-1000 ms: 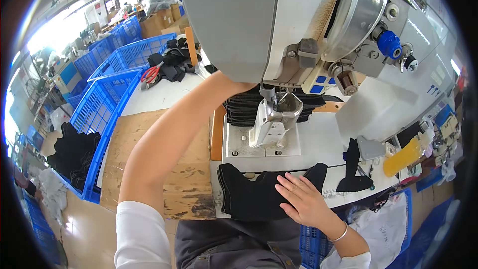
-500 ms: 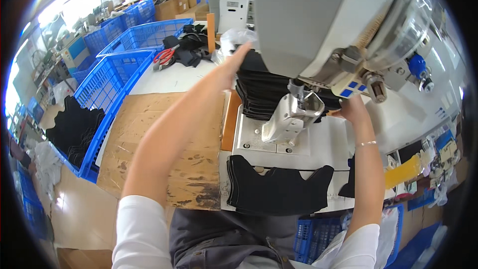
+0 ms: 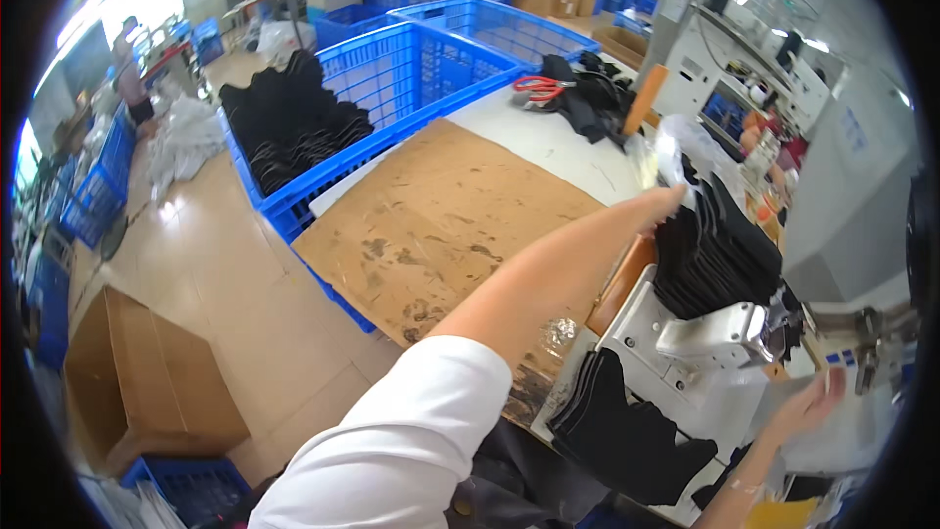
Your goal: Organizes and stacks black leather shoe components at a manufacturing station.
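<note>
A thick stack of black fabric pieces (image 3: 720,250) stands on the sewing machine's bed, its layers fanned and leaning. My left hand (image 3: 664,204) grips the stack's left end, with the fingers partly hidden at its edge. To the right of the machine's metal arm (image 3: 720,336), my right hand (image 3: 811,404) is open and holds nothing, its fingers stretched out. Several more black fabric pieces (image 3: 627,431) lie layered on the table's near edge, between my forearms.
Worn brown cardboard (image 3: 460,225) covers the table's left part. Beyond it are red-handled scissors (image 3: 541,88) and black scraps (image 3: 587,103). A blue crate (image 3: 392,142) at the left holds many black pieces. A cardboard box (image 3: 157,372) sits on the floor.
My view has swung left, so the table and crates appear further right. My right hand has come away from the stack's right end. My left hand stays at the left end.
</note>
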### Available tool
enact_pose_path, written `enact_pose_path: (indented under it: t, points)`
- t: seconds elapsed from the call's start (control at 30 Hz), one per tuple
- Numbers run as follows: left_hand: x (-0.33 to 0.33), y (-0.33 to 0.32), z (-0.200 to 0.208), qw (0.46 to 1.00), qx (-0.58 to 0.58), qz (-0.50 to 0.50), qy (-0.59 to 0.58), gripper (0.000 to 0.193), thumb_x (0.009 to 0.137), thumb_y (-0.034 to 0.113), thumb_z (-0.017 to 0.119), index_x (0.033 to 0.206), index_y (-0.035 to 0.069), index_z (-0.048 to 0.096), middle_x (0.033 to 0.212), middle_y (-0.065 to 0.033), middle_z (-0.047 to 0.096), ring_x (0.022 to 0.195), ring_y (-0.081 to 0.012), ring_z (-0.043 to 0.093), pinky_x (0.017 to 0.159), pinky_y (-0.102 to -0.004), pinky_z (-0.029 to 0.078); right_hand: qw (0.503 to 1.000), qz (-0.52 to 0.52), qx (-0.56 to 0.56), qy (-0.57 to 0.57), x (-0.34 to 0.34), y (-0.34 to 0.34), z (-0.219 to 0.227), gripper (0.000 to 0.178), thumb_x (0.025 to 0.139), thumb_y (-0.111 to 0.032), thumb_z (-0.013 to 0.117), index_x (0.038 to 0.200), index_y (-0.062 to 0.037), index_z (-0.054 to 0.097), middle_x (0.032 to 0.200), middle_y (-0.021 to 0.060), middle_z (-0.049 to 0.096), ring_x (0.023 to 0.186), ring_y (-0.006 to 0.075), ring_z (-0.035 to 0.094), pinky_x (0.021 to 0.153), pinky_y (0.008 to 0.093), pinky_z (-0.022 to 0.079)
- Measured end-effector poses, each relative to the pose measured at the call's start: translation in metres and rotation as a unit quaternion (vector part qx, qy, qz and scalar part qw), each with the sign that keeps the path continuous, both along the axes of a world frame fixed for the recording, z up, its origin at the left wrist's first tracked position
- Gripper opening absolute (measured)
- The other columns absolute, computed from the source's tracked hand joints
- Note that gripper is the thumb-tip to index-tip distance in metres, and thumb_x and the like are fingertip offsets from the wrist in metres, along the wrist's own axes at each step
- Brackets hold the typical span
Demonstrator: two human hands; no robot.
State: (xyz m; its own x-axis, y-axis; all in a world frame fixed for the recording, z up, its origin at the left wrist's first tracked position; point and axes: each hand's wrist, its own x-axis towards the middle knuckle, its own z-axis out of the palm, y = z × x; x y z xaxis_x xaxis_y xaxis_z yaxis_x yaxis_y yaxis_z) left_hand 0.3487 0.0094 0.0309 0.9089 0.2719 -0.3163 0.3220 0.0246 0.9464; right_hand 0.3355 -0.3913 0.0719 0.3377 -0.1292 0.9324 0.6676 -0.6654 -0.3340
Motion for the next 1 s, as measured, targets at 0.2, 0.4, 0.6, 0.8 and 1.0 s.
enact_pose_path:
  t: [0.2,0.4,0.6,0.8,1.0]
  points:
    - [-0.004,-0.006,0.019,0.992,-0.045,-0.121,0.008,0.093,0.084,0.069,0.042,0.146,0.001,0.029,0.151,-0.0241,0.026,0.133,-0.0412,0.036,0.1,-0.0533,0.041,0.872,0.181,-0.445,-0.093,-0.139,0.082,0.038,0.038,0.092,-0.011,0.046,0.124,0.0093,0.047,0.132,0.0256,0.047,0.121,0.042,0.047,0.102,0.0496,0.038]
    - [0.0,-0.013,0.024,0.986,-0.142,-0.081,0.036,0.098,0.082,0.071,0.047,0.148,0.003,0.023,0.152,-0.0205,0.022,0.134,-0.0382,0.036,0.102,-0.0551,0.037,0.914,0.103,-0.388,0.061,-0.113,0.198,0.056,0.057,0.095,-0.027,0.05,0.136,0.0098,0.036,0.144,0.027,0.035,0.135,0.044,0.031,0.108,0.0515,0.029]
    - [0.015,-0.002,0.008,0.97,-0.202,-0.119,0.062,0.084,0.084,0.07,0.044,0.14,0.007,0.039,0.135,-0.0119,0.05,0.117,-0.0285,0.053,0.091,-0.046,0.044,0.904,-0.102,-0.339,0.24,-0.075,0.224,0.055,0.061,0.096,-0.046,0.041,0.123,0.0083,0.046,0.132,0.0262,0.046,0.126,0.0444,0.04,0.099,0.0579,0.035]
    - [-0.007,-0.018,0.008,0.97,-0.222,-0.078,-0.067,0.074,0.083,0.067,0.048,0.127,0.009,0.055,0.125,-0.01,0.06,0.114,-0.026,0.057,0.097,-0.046,0.043,0.936,-0.069,-0.32,0.129,-0.067,0.208,0.048,0.043,0.097,-0.041,0.045,0.1,0.0006,0.053,0.107,0.0197,0.055,0.103,0.0394,0.052,0.085,0.0525,0.041]
    - [-0.068,0.025,0.007,0.931,-0.324,-0.108,-0.128,0.09,0.086,0.071,0.04,0.123,-0.009,0.055,0.118,-0.0219,0.063,0.106,-0.0267,0.064,0.097,-0.0419,0.048,0.942,0.105,-0.235,0.215,-0.088,0.207,0.055,0.029,0.096,-0.028,0.05,0.102,0.0002,0.053,0.107,0.0192,0.057,0.103,0.0379,0.052,0.093,0.046,0.039]
